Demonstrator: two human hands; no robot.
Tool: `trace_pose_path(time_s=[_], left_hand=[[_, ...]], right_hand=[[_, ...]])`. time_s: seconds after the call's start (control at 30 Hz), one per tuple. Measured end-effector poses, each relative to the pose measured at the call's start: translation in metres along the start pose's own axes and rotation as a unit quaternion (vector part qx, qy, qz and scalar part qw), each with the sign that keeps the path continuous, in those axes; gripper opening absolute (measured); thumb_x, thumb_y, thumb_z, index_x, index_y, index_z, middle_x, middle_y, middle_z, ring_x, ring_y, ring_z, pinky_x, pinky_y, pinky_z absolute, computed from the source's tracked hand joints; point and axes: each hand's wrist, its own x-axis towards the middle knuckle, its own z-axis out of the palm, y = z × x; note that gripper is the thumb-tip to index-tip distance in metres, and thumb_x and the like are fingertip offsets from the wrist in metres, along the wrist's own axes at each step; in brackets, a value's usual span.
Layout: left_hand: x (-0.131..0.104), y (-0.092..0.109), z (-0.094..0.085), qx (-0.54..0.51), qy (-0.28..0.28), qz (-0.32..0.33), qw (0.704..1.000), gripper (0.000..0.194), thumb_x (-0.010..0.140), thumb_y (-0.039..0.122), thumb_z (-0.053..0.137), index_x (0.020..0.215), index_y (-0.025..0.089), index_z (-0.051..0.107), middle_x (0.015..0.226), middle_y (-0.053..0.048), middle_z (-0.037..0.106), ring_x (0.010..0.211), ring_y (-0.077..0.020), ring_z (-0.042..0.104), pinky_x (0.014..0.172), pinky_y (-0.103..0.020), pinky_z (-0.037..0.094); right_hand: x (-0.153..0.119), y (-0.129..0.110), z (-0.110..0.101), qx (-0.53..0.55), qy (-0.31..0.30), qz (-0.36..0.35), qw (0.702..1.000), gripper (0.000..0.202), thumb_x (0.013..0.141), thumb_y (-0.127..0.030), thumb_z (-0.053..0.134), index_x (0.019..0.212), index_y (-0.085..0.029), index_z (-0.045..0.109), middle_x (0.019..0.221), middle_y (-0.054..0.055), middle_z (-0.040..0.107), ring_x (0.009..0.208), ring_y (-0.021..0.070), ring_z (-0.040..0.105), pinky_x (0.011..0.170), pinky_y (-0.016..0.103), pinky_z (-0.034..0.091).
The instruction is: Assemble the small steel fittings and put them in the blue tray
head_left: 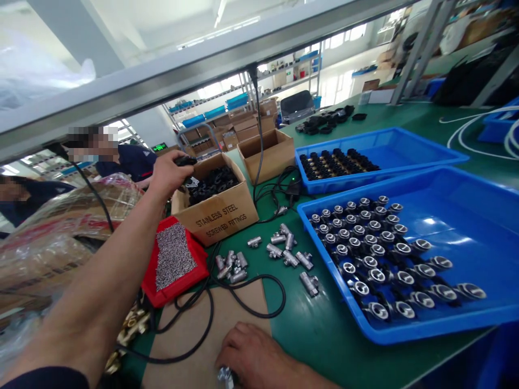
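Note:
Over an open cardboard box (219, 216) printed "STAINLESS STEEL SCREWED FITTINGS", my left hand (167, 174) is closed on a small black part (185, 161), perhaps a valve handle. The box holds many black parts (214, 185), and a silver plate-like piece (192, 182) shows just below my fingers. My right hand (257, 354) rests low over a brown cardboard sheet (243, 302), its fingers wrapped round a shiny metal valve fitting (225, 375), partly hidden. Several similar metal valve bodies (290, 243) lie loose on the green table.
A red tray (201, 273) of tiny metal pieces stands left of centre. On the right, a blue tray (365, 324) holds rows of valves; another blue tray (430, 156) sits behind. Black cables (279, 310) loop across the table. Brass parts (133, 324) lie left. Two people (121, 159) are beyond.

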Motion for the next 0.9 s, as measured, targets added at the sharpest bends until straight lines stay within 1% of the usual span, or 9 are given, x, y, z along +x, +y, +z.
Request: trace_pose_path(time_s=[0.07, 0.13, 0.3, 0.4, 0.5, 0.63, 0.73, 0.83, 0.9], left_hand=[[-0.023, 0.017, -0.010, -0.037, 0.024, 0.015, 0.999, 0.041, 0.075, 0.029, 0.059, 0.112, 0.014, 0.061, 0.097, -0.006, 0.066, 0.079, -0.0181, 0.061, 0.067, -0.027, 0.048], [-0.060, 0.035, -0.003, -0.075, 0.026, 0.047, 0.996, 0.031, 0.074, 0.027, 0.062, 0.103, 0.017, 0.063, 0.095, -0.003, 0.066, 0.082, -0.0169, 0.061, 0.072, -0.027, 0.049], [-0.172, 0.063, 0.071, -0.156, -0.060, 0.127, 0.978, 0.025, 0.071, 0.010, 0.060, 0.094, 0.019, 0.064, 0.095, -0.003, 0.065, 0.091, -0.0171, 0.062, 0.082, -0.028, 0.049], [-0.211, 0.063, 0.107, -0.136, -0.109, 0.135, 0.975, 0.027, 0.072, 0.007, 0.060, 0.095, 0.021, 0.066, 0.094, -0.003, 0.063, 0.090, -0.0170, 0.062, 0.080, -0.026, 0.049], [-0.220, 0.060, 0.118, -0.107, -0.147, 0.138, 0.974, 0.026, 0.080, 0.013, 0.059, 0.103, 0.025, 0.066, 0.100, -0.003, 0.062, 0.093, -0.0178, 0.061, 0.082, -0.027, 0.048], [-0.218, 0.060, 0.114, -0.066, -0.199, 0.144, 0.967, 0.024, 0.089, 0.027, 0.056, 0.109, 0.032, 0.067, 0.105, -0.001, 0.063, 0.094, -0.0182, 0.061, 0.081, -0.028, 0.048], [-0.221, 0.063, 0.104, -0.035, -0.204, 0.132, 0.969, 0.032, 0.093, 0.035, 0.051, 0.122, 0.031, 0.061, 0.113, -0.005, 0.060, 0.101, -0.0226, 0.058, 0.085, -0.035, 0.046], [-0.229, 0.070, 0.086, -0.021, -0.201, 0.139, 0.969, 0.049, 0.089, 0.035, 0.057, 0.137, 0.029, 0.048, 0.126, -0.010, 0.053, 0.113, -0.0290, 0.050, 0.092, -0.044, 0.042], [-0.238, 0.079, 0.074, -0.034, -0.223, 0.170, 0.959, 0.054, 0.085, 0.032, 0.064, 0.137, 0.033, 0.047, 0.125, -0.007, 0.054, 0.114, -0.0266, 0.050, 0.095, -0.042, 0.041]], right_hand=[[-0.002, -0.005, -0.010, 0.016, -0.013, 0.009, 1.000, 0.040, 0.079, -0.048, 0.066, 0.111, -0.025, 0.060, 0.106, 0.004, 0.062, 0.096, 0.0211, 0.054, 0.077, 0.030, 0.042], [-0.004, -0.009, -0.018, 0.033, -0.012, 0.016, 0.999, 0.039, 0.077, -0.042, 0.068, 0.111, -0.024, 0.061, 0.107, 0.004, 0.062, 0.097, 0.0210, 0.054, 0.079, 0.030, 0.042], [-0.008, -0.018, -0.026, 0.059, 0.006, 0.028, 0.998, 0.039, 0.073, -0.033, 0.068, 0.110, -0.023, 0.062, 0.103, 0.004, 0.062, 0.096, 0.0212, 0.054, 0.083, 0.030, 0.042], [-0.010, -0.017, -0.028, 0.062, 0.009, 0.020, 0.998, 0.040, 0.072, -0.033, 0.068, 0.110, -0.023, 0.063, 0.101, 0.004, 0.063, 0.095, 0.0212, 0.054, 0.085, 0.030, 0.042], [-0.008, -0.011, -0.033, 0.077, -0.004, -0.006, 0.997, 0.040, 0.073, -0.035, 0.070, 0.110, -0.022, 0.065, 0.102, 0.004, 0.063, 0.097, 0.0203, 0.055, 0.083, 0.028, 0.043], [-0.002, 0.001, -0.039, 0.082, -0.033, -0.051, 0.995, 0.040, 0.074, -0.038, 0.071, 0.110, -0.020, 0.066, 0.103, 0.004, 0.064, 0.099, 0.0202, 0.057, 0.085, 0.028, 0.043], [0.002, 0.004, -0.043, 0.091, -0.052, -0.076, 0.992, 0.040, 0.075, -0.038, 0.070, 0.111, -0.020, 0.067, 0.103, 0.004, 0.065, 0.099, 0.0196, 0.057, 0.087, 0.028, 0.043], [-0.001, -0.003, -0.043, 0.077, -0.041, -0.042, 0.995, 0.040, 0.075, -0.037, 0.070, 0.111, -0.019, 0.067, 0.104, 0.006, 0.064, 0.099, 0.0212, 0.058, 0.086, 0.030, 0.044], [-0.006, -0.012, -0.041, 0.066, -0.038, -0.024, 0.997, 0.041, 0.076, -0.036, 0.069, 0.113, -0.019, 0.066, 0.106, 0.008, 0.063, 0.100, 0.0225, 0.057, 0.087, 0.032, 0.044]])
